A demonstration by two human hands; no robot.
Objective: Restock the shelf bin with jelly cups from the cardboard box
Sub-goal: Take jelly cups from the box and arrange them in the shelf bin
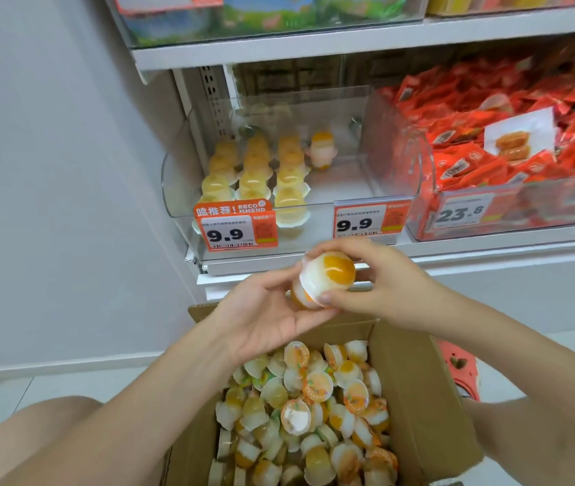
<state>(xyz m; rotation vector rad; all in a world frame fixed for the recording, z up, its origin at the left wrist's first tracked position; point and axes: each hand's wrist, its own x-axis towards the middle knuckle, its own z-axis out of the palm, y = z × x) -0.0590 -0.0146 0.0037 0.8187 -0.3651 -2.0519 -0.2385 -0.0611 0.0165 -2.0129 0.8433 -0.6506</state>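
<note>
both hands' fingers pinch jelly cups below "9.9" tags.

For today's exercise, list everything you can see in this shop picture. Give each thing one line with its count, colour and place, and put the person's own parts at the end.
Held jelly cups: two stacked, white and orange, between both hands above the box.
Cardboard box: one, brown, open on the floor, bottom centre.
Loose jelly cups: too many to count, white, orange and yellow, inside the box.
Shelf bin: one, clear plastic, middle shelf, right half bare.
Stocked jelly cups: three yellow rows plus one white and orange stack, left part of the bin.
Price tags: two orange ones reading 9.9, on the bin's front.
Red snack packets: a heap, neighbouring bin to the right.
Left hand: cradles the cups from below.
Right hand: grips them from the right.
</note>
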